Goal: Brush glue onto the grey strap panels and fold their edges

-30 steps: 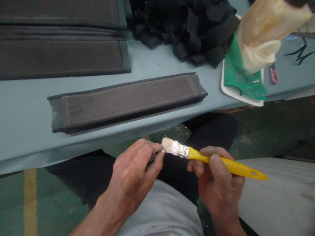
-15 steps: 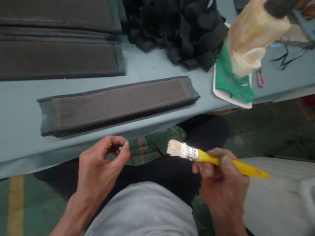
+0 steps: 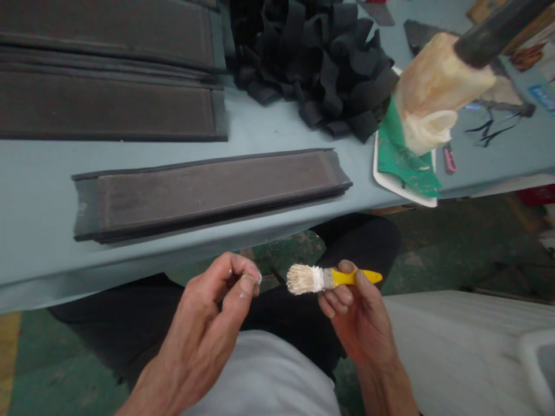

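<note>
My right hand [image 3: 353, 300] grips a paintbrush [image 3: 333, 278] by its yellow handle, bristles pointing left. White paste coats the bristles near the metal band. Just left of the bristle tips is my left hand [image 3: 221, 312], thumb and forefinger pinched together with white smears on them. Whatever lies in that pinch, if anything, is too small to make out. Both hands are over my lap, in front of the table edge. Beyond them a stack of long dark fabric strips [image 3: 212, 188] lies on the table.
Larger dark panels [image 3: 104, 107] lie at the back left of the blue-covered table [image 3: 34, 202]. Black curled bands [image 3: 312, 58] are heaped at the back. A cream glue-stained container [image 3: 437, 86] stands on a green sheet [image 3: 399, 156] at right, near a pink-handled tool [image 3: 450, 159].
My left hand has moved right, closer to the bristles. The brush has turned more level, and my right hand has shifted left with it. The view has tilted slightly.
</note>
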`<move>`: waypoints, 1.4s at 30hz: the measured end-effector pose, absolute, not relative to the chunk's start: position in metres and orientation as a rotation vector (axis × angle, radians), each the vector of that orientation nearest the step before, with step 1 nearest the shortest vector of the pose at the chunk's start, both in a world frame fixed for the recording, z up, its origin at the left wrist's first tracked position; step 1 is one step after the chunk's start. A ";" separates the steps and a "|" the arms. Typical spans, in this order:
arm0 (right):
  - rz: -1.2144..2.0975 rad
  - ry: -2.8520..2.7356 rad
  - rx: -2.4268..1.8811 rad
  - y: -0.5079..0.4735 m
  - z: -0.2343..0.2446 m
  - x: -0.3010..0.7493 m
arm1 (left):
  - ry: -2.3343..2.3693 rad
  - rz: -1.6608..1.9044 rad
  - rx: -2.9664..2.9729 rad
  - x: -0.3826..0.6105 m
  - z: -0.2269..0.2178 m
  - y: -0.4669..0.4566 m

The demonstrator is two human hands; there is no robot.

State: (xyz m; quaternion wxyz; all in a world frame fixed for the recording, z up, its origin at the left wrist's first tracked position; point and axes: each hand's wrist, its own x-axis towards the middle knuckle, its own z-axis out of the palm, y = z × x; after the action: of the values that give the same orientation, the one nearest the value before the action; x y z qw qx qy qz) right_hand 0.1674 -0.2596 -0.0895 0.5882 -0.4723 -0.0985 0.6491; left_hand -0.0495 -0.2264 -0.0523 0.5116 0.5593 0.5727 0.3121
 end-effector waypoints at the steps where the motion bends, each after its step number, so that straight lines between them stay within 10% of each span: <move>1: 1.541 -0.238 -1.086 -0.260 -0.092 0.169 | 1.364 0.730 1.340 -0.051 -0.052 -0.228; 42: 1.371 -0.798 -1.064 -0.264 -0.080 0.163 | 1.487 0.759 1.632 -0.035 -0.051 -0.229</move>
State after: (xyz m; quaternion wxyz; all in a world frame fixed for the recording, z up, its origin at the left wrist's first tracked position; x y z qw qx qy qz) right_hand 0.1630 -0.2637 -0.0804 0.5777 -0.4547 -0.3409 0.5859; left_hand -0.0350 -0.2287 -0.0510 0.3927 0.6429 0.5857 0.2990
